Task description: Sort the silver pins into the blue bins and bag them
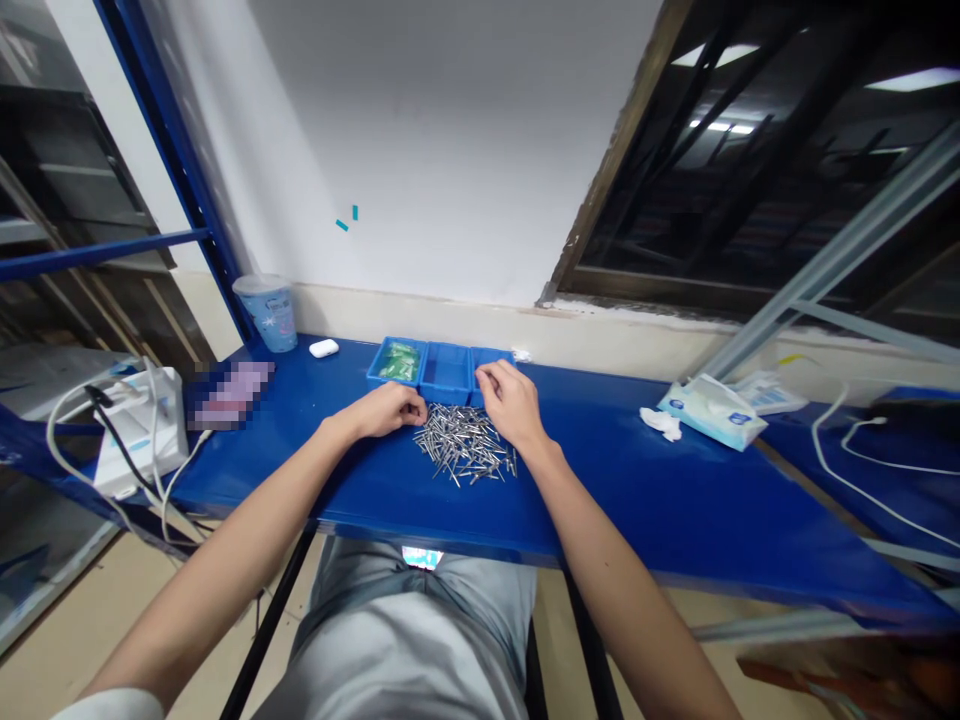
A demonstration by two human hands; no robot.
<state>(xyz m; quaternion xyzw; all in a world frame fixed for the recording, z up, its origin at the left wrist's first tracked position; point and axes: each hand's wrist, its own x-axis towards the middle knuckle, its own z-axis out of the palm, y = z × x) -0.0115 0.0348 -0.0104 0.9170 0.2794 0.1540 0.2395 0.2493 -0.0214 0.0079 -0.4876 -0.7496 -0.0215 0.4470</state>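
Blue table (645, 480), near edge. Heap of pins (465, 445): thin, silvery, short metal, lying crisscross, between both hands. Left hand (386, 410) at heap's 10 o'clock, fingers curled in, touching its edge; can't tell if it holds a pin. Right hand (511, 402) at 1 o'clock, fingertips bent down; grip unclear too. Blue trays (444, 375) at 12 o'clock, just beyond.

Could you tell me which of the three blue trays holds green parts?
The left-end tray, beyond the left hand: it holds green pieces. The middle tray shows only bare blue floor, and the right hand partly covers the right-end tray.
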